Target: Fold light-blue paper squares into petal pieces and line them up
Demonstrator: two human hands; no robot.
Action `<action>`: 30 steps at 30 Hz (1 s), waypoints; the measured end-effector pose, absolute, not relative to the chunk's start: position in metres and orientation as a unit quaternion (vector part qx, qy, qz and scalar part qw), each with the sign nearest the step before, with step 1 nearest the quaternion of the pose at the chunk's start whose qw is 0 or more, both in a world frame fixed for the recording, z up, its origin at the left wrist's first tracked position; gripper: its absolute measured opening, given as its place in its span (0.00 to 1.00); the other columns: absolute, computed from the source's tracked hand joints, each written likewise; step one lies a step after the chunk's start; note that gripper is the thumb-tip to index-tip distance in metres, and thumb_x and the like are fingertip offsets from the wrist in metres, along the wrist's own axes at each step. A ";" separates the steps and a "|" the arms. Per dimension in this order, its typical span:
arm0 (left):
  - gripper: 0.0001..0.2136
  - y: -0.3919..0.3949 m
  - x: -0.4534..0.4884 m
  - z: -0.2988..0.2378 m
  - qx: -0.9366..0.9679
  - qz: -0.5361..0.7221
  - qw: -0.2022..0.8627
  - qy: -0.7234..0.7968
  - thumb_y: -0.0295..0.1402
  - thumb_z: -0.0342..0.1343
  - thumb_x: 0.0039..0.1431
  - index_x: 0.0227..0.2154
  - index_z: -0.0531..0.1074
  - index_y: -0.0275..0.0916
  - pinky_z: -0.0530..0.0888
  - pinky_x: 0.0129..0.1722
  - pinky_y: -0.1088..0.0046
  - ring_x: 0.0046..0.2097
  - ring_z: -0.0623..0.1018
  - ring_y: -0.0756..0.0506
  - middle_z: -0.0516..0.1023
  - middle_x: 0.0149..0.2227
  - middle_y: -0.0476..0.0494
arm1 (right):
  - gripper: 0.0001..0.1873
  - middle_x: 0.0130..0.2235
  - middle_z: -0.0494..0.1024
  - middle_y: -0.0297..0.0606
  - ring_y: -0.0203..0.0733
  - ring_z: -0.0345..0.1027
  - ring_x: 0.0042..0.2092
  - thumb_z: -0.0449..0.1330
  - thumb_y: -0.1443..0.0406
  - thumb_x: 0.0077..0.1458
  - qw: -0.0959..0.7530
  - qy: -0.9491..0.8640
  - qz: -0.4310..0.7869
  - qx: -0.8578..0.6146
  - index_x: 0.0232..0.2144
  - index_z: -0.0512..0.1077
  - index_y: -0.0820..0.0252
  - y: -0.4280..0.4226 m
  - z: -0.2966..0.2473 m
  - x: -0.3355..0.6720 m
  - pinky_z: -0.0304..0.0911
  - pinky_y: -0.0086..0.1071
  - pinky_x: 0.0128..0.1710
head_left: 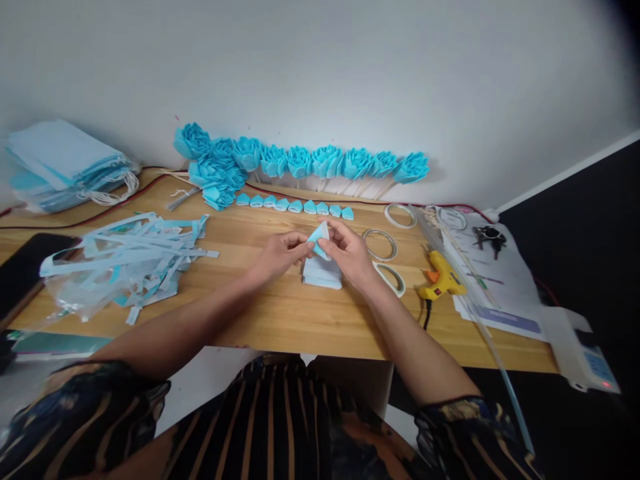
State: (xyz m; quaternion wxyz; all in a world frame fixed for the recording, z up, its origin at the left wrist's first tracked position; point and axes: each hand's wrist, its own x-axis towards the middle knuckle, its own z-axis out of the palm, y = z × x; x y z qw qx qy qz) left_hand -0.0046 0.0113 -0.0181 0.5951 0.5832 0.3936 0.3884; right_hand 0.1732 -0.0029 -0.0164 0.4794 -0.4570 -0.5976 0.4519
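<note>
Between both hands is a small piece of light blue and white sheet (319, 241), folded to a point at its top. My left hand (284, 255) pinches its left side with thumb and fingers. On the right side, my right hand (350, 250) grips it, the thumb pressed on its front. Just below the hands a stack of pale cut sheets (321, 275) lies on the wooden table (280, 320). Behind them runs a row of small folded blue petals (295, 206). Farther back, several blue flowers on sticks (327, 161) lean against the wall.
Rolls of tape (380, 245) and a yellow hot glue gun (443, 277) are on the right, near keys (489, 239), papers (500, 280) and a power strip (580, 350). On the left are blue scraps (145, 253), stacked sheets (65, 157) and a dark phone-like object (30, 270).
</note>
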 end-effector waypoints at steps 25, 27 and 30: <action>0.16 0.015 -0.005 -0.018 0.605 0.385 0.564 0.408 0.46 0.62 0.50 0.26 0.72 0.37 0.66 0.27 0.76 0.25 0.69 0.53 0.74 0.24 0.50 | 0.27 0.31 0.75 0.30 0.34 0.64 0.29 0.65 0.59 0.49 0.478 -0.586 0.481 -0.444 0.52 0.70 0.56 0.001 -0.017 0.173 0.60 0.30 0.30; 0.17 0.015 -0.005 -0.018 0.601 0.384 0.576 0.399 0.47 0.63 0.50 0.27 0.73 0.37 0.67 0.28 0.76 0.25 0.70 0.53 0.75 0.25 0.50 | 0.26 0.31 0.75 0.30 0.34 0.65 0.29 0.65 0.60 0.50 0.479 -0.591 0.469 -0.448 0.52 0.70 0.56 0.000 -0.017 0.172 0.61 0.30 0.30; 0.17 0.015 -0.005 -0.017 0.589 0.387 0.587 0.398 0.47 0.65 0.49 0.26 0.73 0.36 0.68 0.27 0.76 0.25 0.70 0.53 0.75 0.24 0.49 | 0.25 0.30 0.74 0.30 0.35 0.65 0.29 0.64 0.60 0.52 0.480 -0.600 0.452 -0.453 0.53 0.71 0.55 0.000 -0.017 0.173 0.62 0.31 0.31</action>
